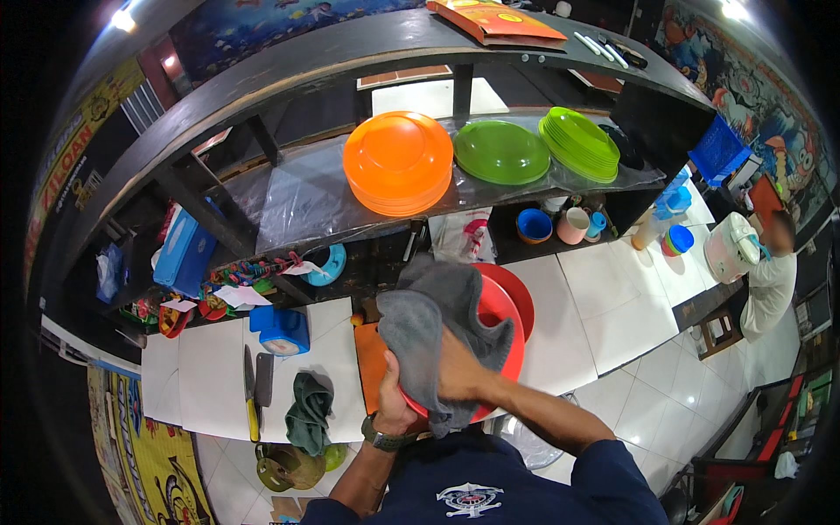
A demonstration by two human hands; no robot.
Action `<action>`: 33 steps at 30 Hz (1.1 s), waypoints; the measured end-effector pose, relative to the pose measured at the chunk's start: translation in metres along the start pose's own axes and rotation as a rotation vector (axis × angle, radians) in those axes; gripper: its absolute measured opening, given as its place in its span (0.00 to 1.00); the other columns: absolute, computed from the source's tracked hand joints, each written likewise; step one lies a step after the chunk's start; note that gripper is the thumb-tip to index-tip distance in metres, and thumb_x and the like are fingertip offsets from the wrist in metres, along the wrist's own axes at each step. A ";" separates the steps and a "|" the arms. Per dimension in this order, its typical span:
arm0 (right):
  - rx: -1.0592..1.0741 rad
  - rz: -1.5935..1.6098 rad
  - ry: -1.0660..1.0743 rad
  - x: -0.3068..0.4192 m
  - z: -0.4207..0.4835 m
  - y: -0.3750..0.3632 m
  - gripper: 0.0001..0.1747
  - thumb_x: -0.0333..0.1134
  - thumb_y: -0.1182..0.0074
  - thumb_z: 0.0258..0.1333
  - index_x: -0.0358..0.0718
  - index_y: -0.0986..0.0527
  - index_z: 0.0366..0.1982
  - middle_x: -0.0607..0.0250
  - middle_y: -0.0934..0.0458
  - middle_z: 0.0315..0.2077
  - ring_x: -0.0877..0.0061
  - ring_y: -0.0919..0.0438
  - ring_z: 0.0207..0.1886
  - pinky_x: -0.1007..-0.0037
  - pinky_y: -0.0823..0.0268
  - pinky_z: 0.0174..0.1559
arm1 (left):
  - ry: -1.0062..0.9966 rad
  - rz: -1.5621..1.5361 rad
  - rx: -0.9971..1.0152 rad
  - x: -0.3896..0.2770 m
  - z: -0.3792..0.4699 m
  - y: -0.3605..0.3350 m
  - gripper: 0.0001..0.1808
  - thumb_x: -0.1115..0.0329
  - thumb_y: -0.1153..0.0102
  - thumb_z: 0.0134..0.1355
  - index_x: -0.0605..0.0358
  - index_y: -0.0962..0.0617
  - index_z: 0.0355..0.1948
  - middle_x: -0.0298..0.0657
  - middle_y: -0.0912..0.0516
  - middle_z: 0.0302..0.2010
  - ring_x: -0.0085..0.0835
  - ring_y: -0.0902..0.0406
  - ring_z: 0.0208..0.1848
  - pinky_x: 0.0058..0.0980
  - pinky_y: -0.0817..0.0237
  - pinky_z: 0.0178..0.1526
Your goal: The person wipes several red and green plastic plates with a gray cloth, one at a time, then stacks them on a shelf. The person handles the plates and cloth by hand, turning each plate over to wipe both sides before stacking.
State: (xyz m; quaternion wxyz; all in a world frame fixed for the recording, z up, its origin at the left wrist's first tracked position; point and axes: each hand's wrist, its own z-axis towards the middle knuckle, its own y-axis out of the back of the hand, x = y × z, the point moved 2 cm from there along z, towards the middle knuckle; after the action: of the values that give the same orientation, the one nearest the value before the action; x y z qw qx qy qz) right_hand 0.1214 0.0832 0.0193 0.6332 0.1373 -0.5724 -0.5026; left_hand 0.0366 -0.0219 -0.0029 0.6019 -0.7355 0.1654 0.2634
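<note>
My left hand [397,403], with a watch on the wrist, grips the near left rim of a red plastic plate [510,359] tilted before my chest. My right hand [457,367] is inside the plate, holding a grey cloth [433,295] against it; the fingers are hidden by the cloth. Folds of the cloth hang over the plate's left side. Behind it, a second red plate [523,295] lies on the white-tiled counter [558,315]. An orange board [369,367] lies left of the plate, partly covered by the cloth.
On the counter to the left are a yellow-handled knife [250,394], a cleaver [264,379], a dark green cloth [308,410] and a blue scale [283,331]. The shelf ahead carries stacked orange plates [398,161] and green plates [502,151]. A person [771,289] stands at right beside a white bucket [730,248].
</note>
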 end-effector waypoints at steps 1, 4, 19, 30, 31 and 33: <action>0.039 -0.001 0.033 0.001 0.003 0.002 0.34 0.42 0.53 0.52 0.36 0.38 0.60 0.45 0.44 0.63 0.51 0.54 0.69 0.54 0.67 0.70 | -0.009 -0.010 0.032 -0.001 0.001 0.002 0.34 0.42 0.67 0.68 0.57 0.40 0.64 0.42 0.30 0.59 0.36 0.33 0.61 0.39 0.40 0.62; -0.141 -0.350 -0.167 -0.057 -0.007 0.002 0.31 0.46 0.56 0.57 0.33 0.33 0.56 0.44 0.36 0.59 0.54 0.42 0.65 0.54 0.62 0.69 | -0.068 -0.085 0.178 -0.004 0.006 0.008 0.32 0.43 0.65 0.68 0.59 0.36 0.61 0.43 0.26 0.54 0.37 0.27 0.54 0.36 0.33 0.55; -0.189 0.471 -0.265 -0.036 -0.083 0.027 0.06 0.22 0.45 0.46 0.34 0.24 0.31 0.60 0.22 0.27 0.72 0.21 0.33 0.68 0.29 0.37 | -0.089 -0.169 0.021 -0.063 0.023 -0.003 0.31 0.47 0.60 0.68 0.59 0.37 0.63 0.44 0.32 0.60 0.38 0.34 0.61 0.38 0.40 0.60; -0.888 0.533 -0.921 -0.078 -0.086 0.045 0.20 0.38 0.60 0.68 0.30 0.33 0.53 0.53 0.26 0.48 0.69 0.28 0.49 0.69 0.38 0.53 | -0.165 0.163 0.008 -0.024 0.032 -0.002 0.25 0.55 0.57 0.69 0.64 0.33 0.59 0.42 0.26 0.55 0.30 0.27 0.55 0.31 0.34 0.56; -0.838 0.544 -0.852 -0.082 -0.087 0.041 0.20 0.38 0.60 0.68 0.30 0.34 0.54 0.51 0.27 0.48 0.67 0.29 0.50 0.69 0.39 0.54 | -0.195 0.150 -0.014 -0.022 0.033 -0.004 0.26 0.54 0.58 0.70 0.64 0.33 0.59 0.42 0.26 0.55 0.30 0.28 0.55 0.31 0.34 0.56; -0.937 0.309 -0.486 -0.039 -0.064 0.046 0.21 0.31 0.60 0.65 0.29 0.39 0.58 0.50 0.32 0.52 0.61 0.32 0.54 0.66 0.41 0.56 | -0.212 0.141 -0.075 -0.025 0.032 -0.004 0.29 0.49 0.62 0.70 0.63 0.36 0.61 0.44 0.29 0.58 0.33 0.29 0.58 0.34 0.36 0.59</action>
State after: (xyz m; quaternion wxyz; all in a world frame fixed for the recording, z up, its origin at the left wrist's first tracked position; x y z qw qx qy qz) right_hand 0.2052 0.1092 0.0114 0.5429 -0.3648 -0.4307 -0.6219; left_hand 0.0123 0.0082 0.0105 0.5681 -0.7121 0.1419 0.3873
